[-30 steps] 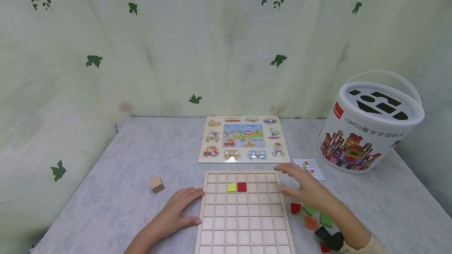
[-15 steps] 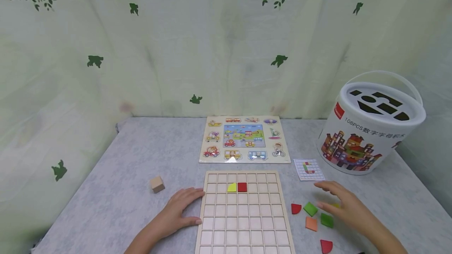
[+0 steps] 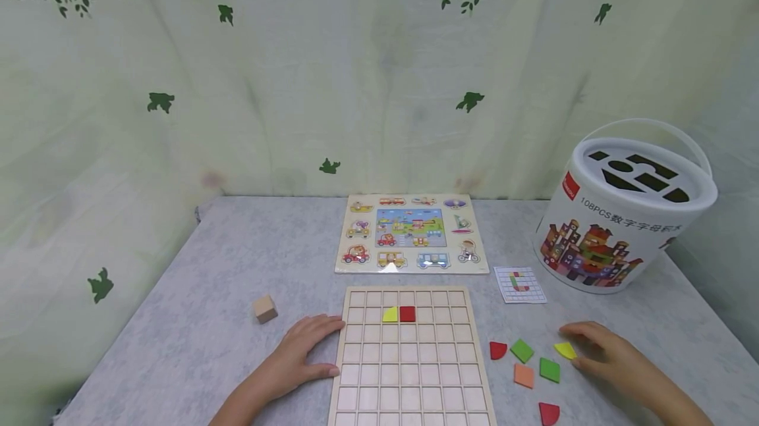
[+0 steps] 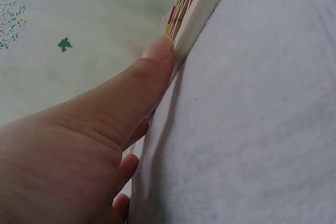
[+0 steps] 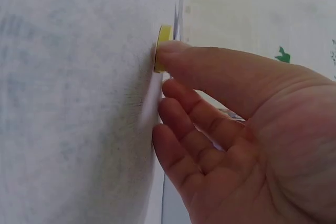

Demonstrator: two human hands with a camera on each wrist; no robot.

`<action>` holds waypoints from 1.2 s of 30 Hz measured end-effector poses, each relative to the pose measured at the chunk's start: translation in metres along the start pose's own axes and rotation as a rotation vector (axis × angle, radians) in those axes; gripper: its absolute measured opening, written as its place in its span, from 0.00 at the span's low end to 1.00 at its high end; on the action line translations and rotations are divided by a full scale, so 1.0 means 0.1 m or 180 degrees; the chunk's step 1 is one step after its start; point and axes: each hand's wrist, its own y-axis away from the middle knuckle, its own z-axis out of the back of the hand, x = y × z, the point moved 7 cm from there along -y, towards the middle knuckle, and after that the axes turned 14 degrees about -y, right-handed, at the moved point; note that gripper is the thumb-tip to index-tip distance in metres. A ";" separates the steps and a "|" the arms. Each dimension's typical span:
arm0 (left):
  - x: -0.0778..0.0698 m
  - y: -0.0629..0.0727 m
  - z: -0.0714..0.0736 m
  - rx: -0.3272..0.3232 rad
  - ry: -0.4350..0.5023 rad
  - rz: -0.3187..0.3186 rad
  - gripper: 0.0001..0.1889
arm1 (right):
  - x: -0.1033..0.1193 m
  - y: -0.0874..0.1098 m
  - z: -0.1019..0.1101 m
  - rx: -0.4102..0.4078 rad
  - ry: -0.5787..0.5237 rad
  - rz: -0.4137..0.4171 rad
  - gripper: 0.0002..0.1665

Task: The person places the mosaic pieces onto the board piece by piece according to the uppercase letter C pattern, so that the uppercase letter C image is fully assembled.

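In the head view, my left hand (image 3: 302,350) lies at the left edge of the wooden grid board (image 3: 388,363), fingertips and thumb touching its rim. The left wrist view shows the left thumb (image 4: 155,59) against the board's side (image 4: 202,17). On the board sit a yellow quarter-round piece (image 3: 389,315) and a red square (image 3: 407,314). At the right, my right hand (image 3: 617,363) is on the table by a loose yellow quarter-round piece (image 3: 564,350). Its thumb (image 5: 181,59) touches that piece, while the index fingertip stands a little apart from it in the head view.
Loose pieces lie right of the board: green squares (image 3: 549,370), an orange square (image 3: 524,375) and red quarter-rounds (image 3: 549,413). Behind them are a pattern card (image 3: 520,284) and a white bucket (image 3: 617,228). A picture puzzle (image 3: 412,235) lies beyond the board; a wooden cube (image 3: 264,309) sits left.
My right hand has moved from the board's upper right corner rightward and down to the loose yellow piece, uncovering the card and the other pieces. The left hand has stayed put.
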 end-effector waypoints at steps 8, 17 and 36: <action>-0.01 0.00 0.01 -0.0034 -0.0002 -0.0013 0.37 | -0.01 -0.01 -0.01 -0.0050 0.0080 0.0012 0.16; -0.01 0.01 0.01 -0.0060 -0.0026 -0.0035 0.37 | 0.03 -0.02 0.02 -0.0249 0.0070 -0.0052 0.18; -0.01 0.01 0.01 -0.0030 0.0006 0.0014 0.37 | 0.76 -0.17 -0.33 0.0357 -0.1401 0.1031 0.20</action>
